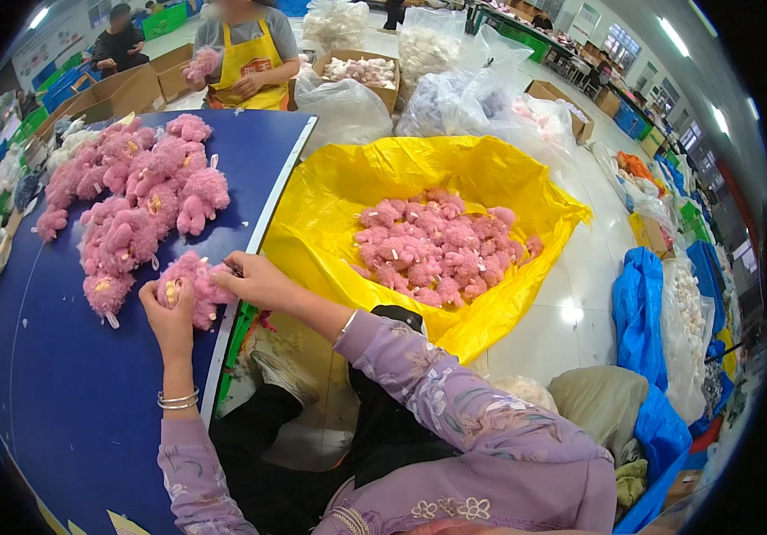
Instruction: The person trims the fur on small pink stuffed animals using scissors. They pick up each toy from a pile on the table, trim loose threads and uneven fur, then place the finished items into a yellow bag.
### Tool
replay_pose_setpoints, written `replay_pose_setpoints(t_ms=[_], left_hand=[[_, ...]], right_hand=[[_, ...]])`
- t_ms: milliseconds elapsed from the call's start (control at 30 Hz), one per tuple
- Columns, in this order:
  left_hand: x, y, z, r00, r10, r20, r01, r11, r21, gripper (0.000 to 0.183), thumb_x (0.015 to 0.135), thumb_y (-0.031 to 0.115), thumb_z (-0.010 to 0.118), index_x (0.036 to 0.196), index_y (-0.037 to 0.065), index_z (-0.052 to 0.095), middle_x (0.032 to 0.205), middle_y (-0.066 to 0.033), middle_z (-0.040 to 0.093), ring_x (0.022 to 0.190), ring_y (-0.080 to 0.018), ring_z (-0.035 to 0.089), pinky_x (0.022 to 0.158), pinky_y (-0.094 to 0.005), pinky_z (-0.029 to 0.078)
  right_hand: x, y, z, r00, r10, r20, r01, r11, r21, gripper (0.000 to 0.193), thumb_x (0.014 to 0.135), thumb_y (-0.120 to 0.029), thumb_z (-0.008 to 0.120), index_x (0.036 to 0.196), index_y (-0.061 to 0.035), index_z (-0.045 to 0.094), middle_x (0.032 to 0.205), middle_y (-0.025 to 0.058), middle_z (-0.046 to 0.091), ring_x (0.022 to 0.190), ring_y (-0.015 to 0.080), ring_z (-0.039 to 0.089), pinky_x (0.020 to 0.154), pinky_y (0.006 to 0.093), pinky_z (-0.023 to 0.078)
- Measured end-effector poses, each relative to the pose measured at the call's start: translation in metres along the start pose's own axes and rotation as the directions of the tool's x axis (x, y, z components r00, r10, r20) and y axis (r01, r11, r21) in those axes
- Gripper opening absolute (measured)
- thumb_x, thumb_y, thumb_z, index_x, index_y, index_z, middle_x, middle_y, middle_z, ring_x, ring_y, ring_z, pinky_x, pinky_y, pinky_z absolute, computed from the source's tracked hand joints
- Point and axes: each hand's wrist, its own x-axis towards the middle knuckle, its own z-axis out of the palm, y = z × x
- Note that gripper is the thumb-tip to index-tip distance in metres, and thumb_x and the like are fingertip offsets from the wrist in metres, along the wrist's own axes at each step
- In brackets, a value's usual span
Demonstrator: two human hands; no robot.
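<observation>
My left hand (171, 316) is closed on a fluffy pink plush toy (194, 283) at the right edge of the blue table (107, 401). The toy has a small yellowish patch on its front. My right hand (263, 283) comes in from the other side, its fingers pinched round a thin dark tool (233, 267) against the toy. What kind of tool it is cannot be made out. Just beyond my hands lies a heap of similar pink plush toys (138, 192), some with small white tags.
Right of the table stands a large open yellow bag (526, 187) holding many pink toys (437, 245). Across the table a person in a yellow apron (245, 67) holds another pink toy. Behind are a cardboard box (383, 85) and clear bags (463, 98). Blue sacks (640, 303) line the right.
</observation>
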Motion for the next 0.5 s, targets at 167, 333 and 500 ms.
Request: replay_pose_setpoints(t_ms=[167,333,500], left_hand=[[-0.019,0.012,0.005,0.993,0.119,0.025,-0.120,0.991,0.060,0.038,0.084,0.020,0.072,0.105,-0.001,0.049,0.098,-0.0082,0.050,0.090,-0.0180,0.048,0.084,-0.0304,0.042],[-0.024,-0.009,-0.009,0.989,0.146,-0.004,-0.145,0.987,0.068,0.030,0.092,0.023,0.063,0.103,-0.002,0.051,0.094,-0.0063,0.049,0.088,-0.0169,0.047,0.085,-0.0312,0.041],[-0.017,-0.024,-0.029,1.000,0.025,0.017,-0.021,0.974,-0.225,0.027,0.099,0.031,0.047,0.097,0.005,0.051,0.080,0.0012,0.041,0.071,-0.0070,0.037,0.061,-0.0213,0.030]], right_hand=[[-0.007,-0.010,0.001,0.992,0.013,-0.124,0.007,0.988,0.156,0.047,0.086,-0.042,0.066,0.085,0.0040,0.058,0.069,0.0113,0.063,0.065,0.0153,0.060,0.059,0.0317,0.049],[-0.013,-0.014,0.020,0.988,-0.045,-0.151,0.075,0.977,0.198,0.041,0.084,-0.041,0.066,0.081,-0.0004,0.059,0.067,0.0098,0.061,0.063,0.0140,0.057,0.060,0.0322,0.048],[-0.005,-0.019,-0.012,0.954,-0.275,-0.116,0.265,0.960,-0.096,0.034,0.086,-0.032,0.066,0.075,-0.0007,0.060,0.064,0.0035,0.059,0.060,0.0127,0.057,0.057,0.0319,0.046]])
